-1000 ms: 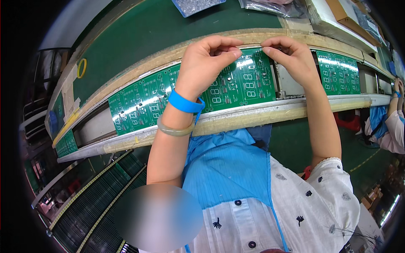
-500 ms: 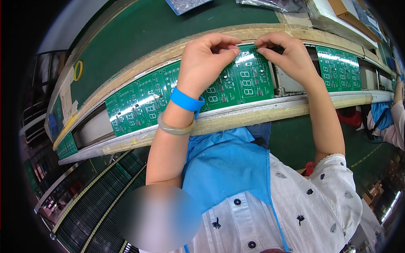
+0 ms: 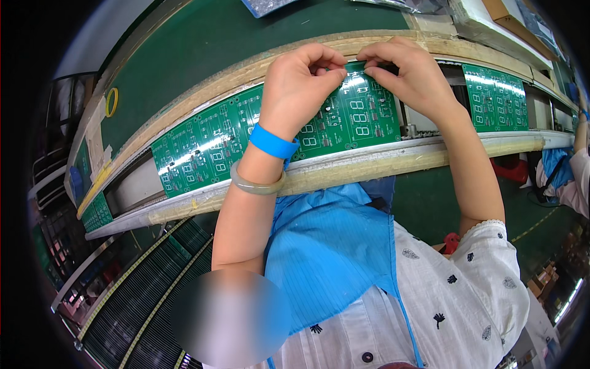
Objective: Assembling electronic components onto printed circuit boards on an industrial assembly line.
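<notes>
I've left hand [image 3: 294, 86] and right hand [image 3: 410, 77] near-pinched (can't tell if loaded), circuit board [image 3: 373, 121] likely light, stiff, fragile: grip edges

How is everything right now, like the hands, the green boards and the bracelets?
Left hand: curled, thumb and finger close; can't tell if holding anything.
Right hand: curled, thumb and finger close; can't tell either.
Circuit board by the hands: flat, partly covered.
Rightmost circuit board: flat, untouched.
Blue wristband: worn on left arm.
Bangle: worn on left arm.
</notes>
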Available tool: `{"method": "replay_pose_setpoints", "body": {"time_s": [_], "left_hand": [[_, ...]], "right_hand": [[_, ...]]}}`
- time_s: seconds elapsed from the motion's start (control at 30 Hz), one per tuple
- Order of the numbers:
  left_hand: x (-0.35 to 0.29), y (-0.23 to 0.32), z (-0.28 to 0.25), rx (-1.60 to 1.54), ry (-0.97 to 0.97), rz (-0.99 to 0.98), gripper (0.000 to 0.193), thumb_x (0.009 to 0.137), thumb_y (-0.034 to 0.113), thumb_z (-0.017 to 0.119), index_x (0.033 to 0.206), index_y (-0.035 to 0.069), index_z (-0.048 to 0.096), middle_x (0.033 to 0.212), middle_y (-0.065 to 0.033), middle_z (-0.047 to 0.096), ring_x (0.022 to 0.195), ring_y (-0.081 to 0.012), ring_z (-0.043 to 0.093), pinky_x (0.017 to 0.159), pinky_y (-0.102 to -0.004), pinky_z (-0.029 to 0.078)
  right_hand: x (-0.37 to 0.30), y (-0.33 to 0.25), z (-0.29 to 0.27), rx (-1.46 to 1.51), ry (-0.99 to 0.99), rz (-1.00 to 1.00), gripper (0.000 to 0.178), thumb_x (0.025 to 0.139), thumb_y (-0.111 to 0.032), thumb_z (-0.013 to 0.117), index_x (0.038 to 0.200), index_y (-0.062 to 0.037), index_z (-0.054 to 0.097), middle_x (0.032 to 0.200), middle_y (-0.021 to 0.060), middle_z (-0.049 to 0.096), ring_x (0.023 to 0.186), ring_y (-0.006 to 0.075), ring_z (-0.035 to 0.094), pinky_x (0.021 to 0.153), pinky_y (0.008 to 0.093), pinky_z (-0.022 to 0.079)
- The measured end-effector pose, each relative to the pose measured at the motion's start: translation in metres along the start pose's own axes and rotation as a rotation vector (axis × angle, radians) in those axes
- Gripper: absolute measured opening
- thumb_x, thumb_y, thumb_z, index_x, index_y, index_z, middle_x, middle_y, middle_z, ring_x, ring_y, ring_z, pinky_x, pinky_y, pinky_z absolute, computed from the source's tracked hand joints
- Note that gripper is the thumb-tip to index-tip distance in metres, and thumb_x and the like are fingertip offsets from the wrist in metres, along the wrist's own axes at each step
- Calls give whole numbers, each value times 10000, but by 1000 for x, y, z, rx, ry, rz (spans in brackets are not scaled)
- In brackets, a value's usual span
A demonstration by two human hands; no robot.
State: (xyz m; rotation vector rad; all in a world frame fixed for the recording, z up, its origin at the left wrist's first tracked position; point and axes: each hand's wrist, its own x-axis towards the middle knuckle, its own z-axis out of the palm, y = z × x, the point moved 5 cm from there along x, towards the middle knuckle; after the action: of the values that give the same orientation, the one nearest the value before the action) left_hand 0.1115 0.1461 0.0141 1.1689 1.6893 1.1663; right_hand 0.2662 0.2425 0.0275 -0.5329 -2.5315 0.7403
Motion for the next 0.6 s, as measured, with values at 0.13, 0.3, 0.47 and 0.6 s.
{"method": "replay_pose_setpoints", "body": {"time_s": [0.13,0.3,0.47,0.6], "left_hand": [[0,-2,0,41,11,11,161,839,62,734,993,15,719,875,-11,693,803,-69,621,729,-209,507],[0,2,0,93,30,31,167,837,56,725,999,18,724,868,-15,701,789,-69,623,718,-210,507],[2,1,1,119,45,44,173,840,53,716,1009,18,725,881,-30,716,795,-81,638,723,-221,517],[3,6,6,186,32,102,179,839,52,709,1014,16,724,895,-56,727,804,-107,658,730,-240,532]], "right_hand": [[3,-2,1,-21,-7,-10,226,812,-97,686,1037,-79,683,825,68,679,865,283,629,769,411,512],[7,-8,0,-111,-23,-42,224,810,-95,672,1033,-84,685,827,66,680,865,281,633,757,416,512],[10,-22,3,-324,-27,-123,224,811,-100,655,1032,-85,690,828,72,682,870,283,639,758,419,511],[12,-21,4,-334,-15,-114,234,799,-95,650,1030,-74,684,807,87,675,847,294,640,757,433,514]]}}
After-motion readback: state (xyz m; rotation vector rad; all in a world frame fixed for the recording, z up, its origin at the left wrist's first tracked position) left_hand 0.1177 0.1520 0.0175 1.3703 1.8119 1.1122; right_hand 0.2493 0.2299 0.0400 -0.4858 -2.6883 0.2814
